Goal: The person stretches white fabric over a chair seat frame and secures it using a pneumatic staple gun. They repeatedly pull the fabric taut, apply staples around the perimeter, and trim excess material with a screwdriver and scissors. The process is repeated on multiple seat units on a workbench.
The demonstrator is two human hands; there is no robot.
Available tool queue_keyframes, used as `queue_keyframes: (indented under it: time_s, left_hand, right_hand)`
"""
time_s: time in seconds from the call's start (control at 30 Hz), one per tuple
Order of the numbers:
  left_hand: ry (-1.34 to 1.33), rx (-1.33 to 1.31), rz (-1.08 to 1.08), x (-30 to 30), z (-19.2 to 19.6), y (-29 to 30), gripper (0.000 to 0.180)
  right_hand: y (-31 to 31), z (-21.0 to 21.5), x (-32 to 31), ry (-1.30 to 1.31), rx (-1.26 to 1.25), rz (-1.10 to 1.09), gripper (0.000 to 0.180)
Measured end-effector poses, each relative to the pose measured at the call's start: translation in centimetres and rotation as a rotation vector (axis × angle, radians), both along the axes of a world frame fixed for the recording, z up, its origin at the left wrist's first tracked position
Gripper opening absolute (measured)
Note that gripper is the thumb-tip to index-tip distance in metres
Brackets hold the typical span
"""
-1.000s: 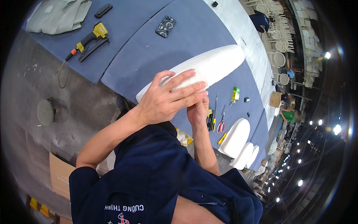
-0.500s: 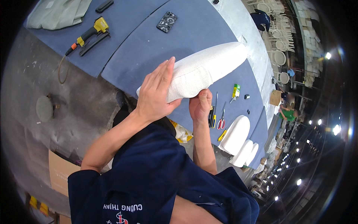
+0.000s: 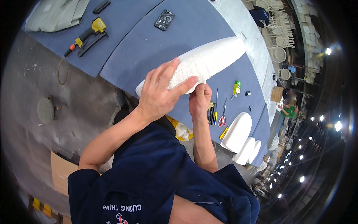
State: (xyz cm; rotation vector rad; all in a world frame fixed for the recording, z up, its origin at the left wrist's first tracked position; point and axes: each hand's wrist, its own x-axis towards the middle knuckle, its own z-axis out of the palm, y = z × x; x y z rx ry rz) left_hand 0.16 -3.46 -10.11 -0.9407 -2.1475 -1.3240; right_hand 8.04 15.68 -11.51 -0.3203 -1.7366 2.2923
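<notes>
The long, white, round-ended padded panel (image 3: 223,52), with a band of ribbed fabric around its middle, lies slantwise in the head view, in front of the person and over a blue-grey covered table (image 3: 130,56). Whether it rests on the surface or is raised off it, I cannot tell.

The person's left hand (image 3: 158,87) lies across the panel's nearer part, fingers extended and a little spread, thumb reaching over the ribbed band; this broad contact probably steadies the panel. The right hand (image 3: 199,100) is at the near edge of the band, thumb bent against curled fingers, apparently pinching the edge of the covering. Its fingertips are partly hidden, so exactly what lies between them is unclear. The hands seem set close together so that one presses while the other works the edge.

To the right lie red-handled scissors (image 3: 222,121), a thin yellow-handled tool (image 3: 215,118) and a yellow cutter (image 3: 224,133), presumably placed there for easy reach by the right hand. Three smaller white rounded pads (image 3: 238,128) stand side by side beyond them. A yellow-and-black air stapler (image 3: 97,25) lies at the left, well apart from the hands, near a folded pale grey cloth (image 3: 56,15).
</notes>
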Motion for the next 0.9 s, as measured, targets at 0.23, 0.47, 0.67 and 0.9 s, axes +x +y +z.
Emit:
queue_keyframes:
  time_s: [0.23,0.47,0.67,0.9]
  left_hand:
    - [-0.164,0.028,-0.235,-1.7,3.2,-2.2,0.06]
    - [-0.306,0.017,-0.116,-3.5,4.6,1.2,0.079]
    - [-0.352,0.045,0.031,-2.3,4.7,2.2,0.081]
    - [-0.309,0.095,0.055,-2.0,4.7,2.9,0.078]
  right_hand:
    - [-1.1,0.6,-1.4,0.026,0.012,-0.053,0.048]
    - [0.9,-0.9,-1.6,0.042,0.067,0.085,0.039]
    - [3.6,-0.9,-1.6,-0.317,0.354,0.197,0.029]
    - [24.4,-22.0,11.2,-1.12,1.798,0.2,0.038]
